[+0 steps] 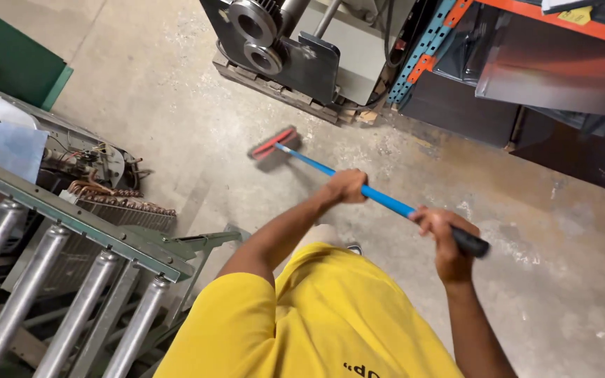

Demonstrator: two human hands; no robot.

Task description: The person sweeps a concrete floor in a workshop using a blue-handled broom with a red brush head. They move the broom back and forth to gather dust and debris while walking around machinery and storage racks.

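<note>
I hold a push broom with a blue handle [314, 166] in both hands. My left hand [345, 186] grips the handle about midway. My right hand [444, 234] grips it near the black end cap [472, 243]. The red broom head [274, 144] with grey bristles rests on the dusty concrete floor [176, 105], ahead of me and close to a wooden pallet. My yellow shirt fills the bottom of the view.
A grey machine with round metal wheels [267, 42] stands on a pallet [281, 92] at the top. A blue and orange rack [432, 49] with dark sheets is at the upper right. A roller conveyor [57, 273] and a stripped cooling unit [92, 175] are on the left.
</note>
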